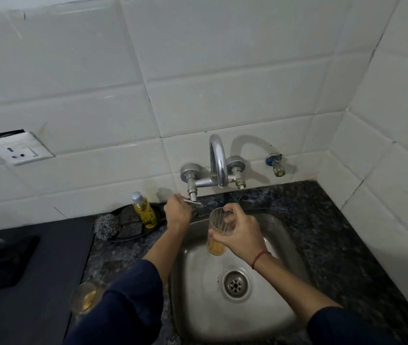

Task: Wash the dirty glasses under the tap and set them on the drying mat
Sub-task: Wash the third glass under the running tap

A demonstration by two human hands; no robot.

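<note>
My right hand [241,232] grips a clear ribbed glass [219,231] with an orange residue at its bottom, held tilted over the steel sink [193,282], below and slightly in front of the tap spout [219,160]. My left hand [177,212] holds the flat lever [193,202] of the tap's left valve. No water stream shows. A second dirty glass [84,297] with yellow residue stands on the counter at the left, partly hidden by my left sleeve. The dark grey drying mat [31,302] lies on the left of the counter.
A soap bottle [144,210], a steel scrubber [106,226] and dark scouring pads sit on a black dish behind the sink's left. A dark cloth [1,260] lies on the mat's left. A wall socket [17,149] and a small wall valve [276,165] are on the tiles.
</note>
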